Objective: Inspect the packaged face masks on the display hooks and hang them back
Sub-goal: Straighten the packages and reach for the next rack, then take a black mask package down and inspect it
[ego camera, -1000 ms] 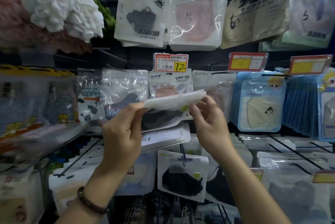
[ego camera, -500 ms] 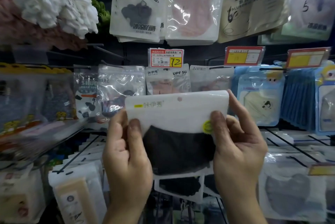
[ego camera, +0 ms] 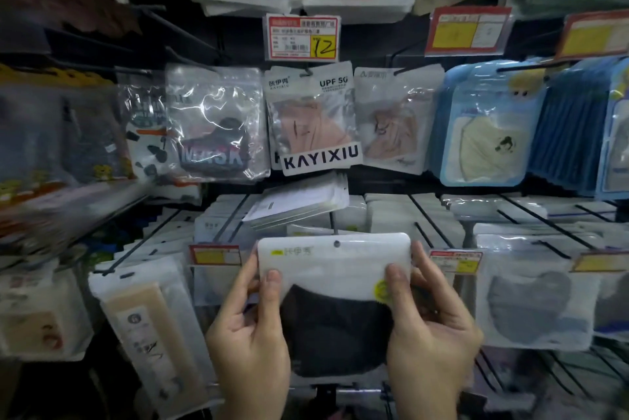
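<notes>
Two hands, left hand point(ego camera: 248, 334) and right hand point(ego camera: 432, 334), grasp pack point(ego camera: 335, 270) by sides. Pack now lower, front turned to camera. Hole point(ego camera: 337, 244) free; rehanging likely next.

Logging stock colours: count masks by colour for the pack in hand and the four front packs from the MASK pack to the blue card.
Dark: 2, held pack, MASK pack
Peach: 2, KAYIXIU pack, neighbouring pack
Cream: 1, blue-card pack
Total: 5
</notes>
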Demonstrator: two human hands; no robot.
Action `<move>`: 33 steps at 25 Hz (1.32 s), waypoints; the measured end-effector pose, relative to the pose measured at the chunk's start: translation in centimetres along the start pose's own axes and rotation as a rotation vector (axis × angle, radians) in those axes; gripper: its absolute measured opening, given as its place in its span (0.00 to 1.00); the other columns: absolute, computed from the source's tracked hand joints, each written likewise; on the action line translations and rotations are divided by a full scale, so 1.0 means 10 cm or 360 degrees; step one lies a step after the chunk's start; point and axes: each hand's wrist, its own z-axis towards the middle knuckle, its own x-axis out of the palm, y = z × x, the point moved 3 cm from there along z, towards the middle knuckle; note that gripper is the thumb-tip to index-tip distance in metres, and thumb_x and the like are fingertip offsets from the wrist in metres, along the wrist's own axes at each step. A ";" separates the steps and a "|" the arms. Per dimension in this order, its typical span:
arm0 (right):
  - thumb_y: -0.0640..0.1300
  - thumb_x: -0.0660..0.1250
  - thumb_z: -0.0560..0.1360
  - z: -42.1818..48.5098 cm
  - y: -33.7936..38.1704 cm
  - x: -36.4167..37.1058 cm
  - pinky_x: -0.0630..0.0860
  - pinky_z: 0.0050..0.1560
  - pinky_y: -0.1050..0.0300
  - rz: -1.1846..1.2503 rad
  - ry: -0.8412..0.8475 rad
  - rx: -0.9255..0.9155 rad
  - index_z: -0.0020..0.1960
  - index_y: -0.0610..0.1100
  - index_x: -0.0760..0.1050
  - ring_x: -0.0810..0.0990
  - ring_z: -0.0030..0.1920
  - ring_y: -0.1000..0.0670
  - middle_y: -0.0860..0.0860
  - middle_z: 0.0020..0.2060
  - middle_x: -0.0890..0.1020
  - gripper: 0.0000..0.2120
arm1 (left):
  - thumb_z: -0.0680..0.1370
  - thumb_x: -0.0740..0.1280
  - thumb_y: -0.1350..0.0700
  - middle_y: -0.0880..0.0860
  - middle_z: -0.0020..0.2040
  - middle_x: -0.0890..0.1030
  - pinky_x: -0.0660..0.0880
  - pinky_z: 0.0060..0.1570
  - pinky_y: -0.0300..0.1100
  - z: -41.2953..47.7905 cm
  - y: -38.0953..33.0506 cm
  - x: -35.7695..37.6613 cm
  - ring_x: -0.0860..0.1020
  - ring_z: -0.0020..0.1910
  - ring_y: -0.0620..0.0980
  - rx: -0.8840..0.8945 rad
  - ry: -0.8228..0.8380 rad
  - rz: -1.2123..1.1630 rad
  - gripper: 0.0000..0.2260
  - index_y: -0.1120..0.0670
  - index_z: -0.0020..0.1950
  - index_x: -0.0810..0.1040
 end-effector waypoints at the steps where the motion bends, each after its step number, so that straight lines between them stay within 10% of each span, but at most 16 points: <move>1: 0.33 0.79 0.72 -0.05 -0.10 -0.04 0.85 0.50 0.62 -0.0028 -0.0032 -0.0040 0.59 0.48 0.87 0.86 0.43 0.54 0.46 0.46 0.90 0.18 | 0.76 0.73 0.53 0.49 0.51 0.89 0.83 0.57 0.42 -0.06 0.07 -0.03 0.87 0.52 0.48 0.0072 -0.0035 -0.0005 0.17 0.42 0.65 0.85; 7: 0.34 0.79 0.73 -0.11 -0.60 -0.25 0.80 0.42 0.64 -0.0159 -0.0079 -0.0082 0.46 0.58 0.90 0.84 0.40 0.51 0.48 0.41 0.88 0.17 | 0.78 0.74 0.59 0.44 0.57 0.88 0.78 0.57 0.32 -0.25 0.64 -0.17 0.85 0.55 0.40 0.0084 0.0017 0.0118 0.21 0.33 0.60 0.86; 20: 0.32 0.74 0.79 0.15 -0.76 -0.16 0.82 0.55 0.61 -0.0211 0.0197 -0.0070 0.59 0.44 0.88 0.86 0.53 0.47 0.47 0.52 0.85 0.13 | 0.81 0.72 0.63 0.28 0.52 0.84 0.76 0.54 0.26 0.05 0.62 0.11 0.83 0.55 0.34 0.0110 0.0383 0.0351 0.18 0.41 0.63 0.83; 33: 0.39 0.75 0.79 0.21 -0.87 -0.11 0.81 0.56 0.59 -0.0596 0.0407 -0.0008 0.62 0.60 0.85 0.82 0.58 0.55 0.62 0.54 0.81 0.18 | 0.73 0.81 0.55 0.43 0.54 0.81 0.73 0.52 0.22 0.16 0.77 0.16 0.80 0.54 0.34 0.0137 0.0521 0.0655 0.27 0.47 0.72 0.82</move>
